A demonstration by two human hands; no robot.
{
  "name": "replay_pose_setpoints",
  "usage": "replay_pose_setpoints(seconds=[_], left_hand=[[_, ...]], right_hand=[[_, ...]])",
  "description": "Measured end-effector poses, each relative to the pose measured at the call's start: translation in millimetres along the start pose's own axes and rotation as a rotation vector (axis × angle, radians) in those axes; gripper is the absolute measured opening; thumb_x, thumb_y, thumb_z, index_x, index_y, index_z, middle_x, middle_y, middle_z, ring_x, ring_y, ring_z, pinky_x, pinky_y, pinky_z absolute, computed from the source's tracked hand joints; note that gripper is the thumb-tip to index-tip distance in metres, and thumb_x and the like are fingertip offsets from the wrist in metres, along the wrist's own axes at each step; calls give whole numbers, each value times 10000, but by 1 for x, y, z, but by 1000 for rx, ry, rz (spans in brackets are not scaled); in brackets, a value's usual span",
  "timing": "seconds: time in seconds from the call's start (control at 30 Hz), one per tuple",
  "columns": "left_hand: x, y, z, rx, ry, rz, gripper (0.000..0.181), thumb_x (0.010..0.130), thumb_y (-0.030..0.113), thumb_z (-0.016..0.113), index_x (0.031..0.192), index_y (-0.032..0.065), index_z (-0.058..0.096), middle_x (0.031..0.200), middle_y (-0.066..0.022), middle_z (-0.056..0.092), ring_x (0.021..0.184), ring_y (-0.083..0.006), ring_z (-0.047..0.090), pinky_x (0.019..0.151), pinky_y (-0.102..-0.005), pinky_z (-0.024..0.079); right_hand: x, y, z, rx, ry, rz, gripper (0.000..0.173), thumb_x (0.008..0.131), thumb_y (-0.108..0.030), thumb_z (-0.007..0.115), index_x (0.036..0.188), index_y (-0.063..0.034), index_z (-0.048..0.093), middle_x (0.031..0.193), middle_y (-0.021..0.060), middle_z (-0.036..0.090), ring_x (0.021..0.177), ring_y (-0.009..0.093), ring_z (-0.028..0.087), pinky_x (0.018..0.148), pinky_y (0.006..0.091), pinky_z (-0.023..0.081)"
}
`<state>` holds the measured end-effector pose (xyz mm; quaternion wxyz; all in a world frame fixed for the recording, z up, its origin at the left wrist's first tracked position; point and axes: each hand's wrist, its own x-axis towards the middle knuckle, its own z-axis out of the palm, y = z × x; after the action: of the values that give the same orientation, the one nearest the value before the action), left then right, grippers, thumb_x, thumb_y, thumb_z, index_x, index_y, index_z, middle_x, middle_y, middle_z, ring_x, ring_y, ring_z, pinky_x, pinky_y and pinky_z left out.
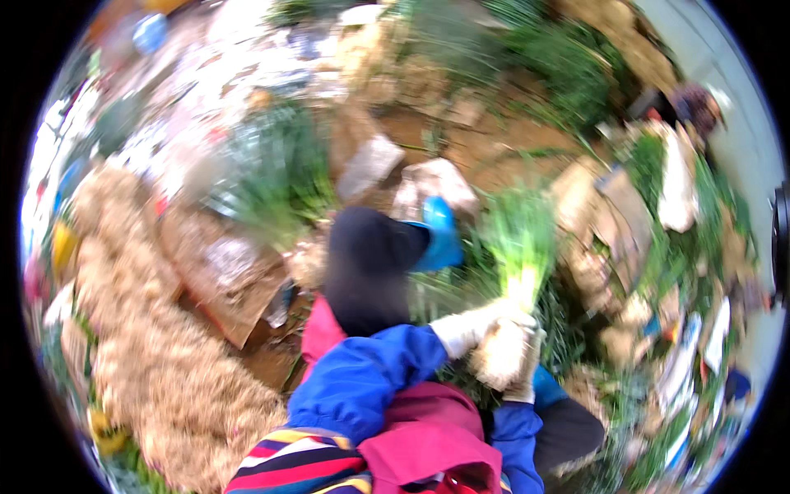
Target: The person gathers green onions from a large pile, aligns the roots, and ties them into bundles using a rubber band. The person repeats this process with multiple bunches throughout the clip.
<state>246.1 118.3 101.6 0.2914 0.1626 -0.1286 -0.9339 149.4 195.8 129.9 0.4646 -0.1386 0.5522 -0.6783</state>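
A bunch of green onions (pixel 524 272) is held in front of my body, its green tops pointing away and its pale root end (pixel 498 355) towards me. My left hand (pixel 475 326), in a white glove, wraps the bunch's pale stems from the left. On the right side, my right hand (pixel 528 364), also gloved, grips the bunch near the roots; the bunch partly hides its fingers. Loose green leaves (pixel 457 287) lie beneath, between my legs. A blue boot (pixel 441 238) shows at the end of my left leg.
To my left runs a long row of bundles with roots outward (pixel 142 346). Another green onion bunch (pixel 278 173) lies beyond my left knee, near brown sheeting (pixel 228 278). Ahead are a pale plastic bag (pixel 435 185) and bare soil (pixel 481 154). Another person (pixel 691 111) is at far right.
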Motion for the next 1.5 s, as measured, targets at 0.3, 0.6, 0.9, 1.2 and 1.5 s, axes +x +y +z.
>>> replay_pose_setpoints(seconds=[0.3, 0.6, 0.9, 1.2, 1.5], left_hand=[[-84, 196, 77, 185, 108, 699, 257, 664, 9, 704, 879, 25, 565, 678, -67, 612, 544, -136, 592, 481, -263, 495], [-210, 338, -91, 397, 383, 943, 547, 777, 41, 682, 1250, -62, 429, 678, -6, 531, 539, -95, 519, 573, -287, 497], [-199, 217, -398, 290, 1014, 784, 415, 730, 75, 706, 1110, 26, 548, 912, -49, 599, 752, -157, 572, 649, -291, 463], [-224, 153, -450, 381, 1355, 777, 599, 753, 232, 720, 1245, 26, 446, 1126, -131, 580, 939, -254, 553, 841, -398, 437], [-254, 244, -413, 1032, 1301, 408, 433, 711, -19, 610, 1120, 4, 470, 839, -45, 546, 703, -156, 503, 647, -291, 466]], right_hand=[[2, -42, -26, 443, -737, 375, 240, 991, -295, 420, 961, -70, 498, 488, -45, 339, 328, 67, 255, 305, 228, 204], [42, -49, -38, -455, -123, 273, 282, 969, -325, 474, 1049, -70, 567, 674, -52, 437, 522, 50, 389, 444, 183, 333], [27, -122, -34, -777, -141, 67, 228, 969, -289, 462, 964, -95, 582, 674, -73, 455, 528, 19, 397, 449, 155, 307], [56, -251, -123, -988, 324, -126, 207, 950, -192, 466, 959, -73, 635, 668, -15, 562, 529, 52, 488, 465, 199, 378], [86, -155, -304, -2056, 106, 304, 536, 883, -419, 549, 1323, -146, 412, 1258, 189, 524, 1124, 306, 539, 968, 436, 405]])
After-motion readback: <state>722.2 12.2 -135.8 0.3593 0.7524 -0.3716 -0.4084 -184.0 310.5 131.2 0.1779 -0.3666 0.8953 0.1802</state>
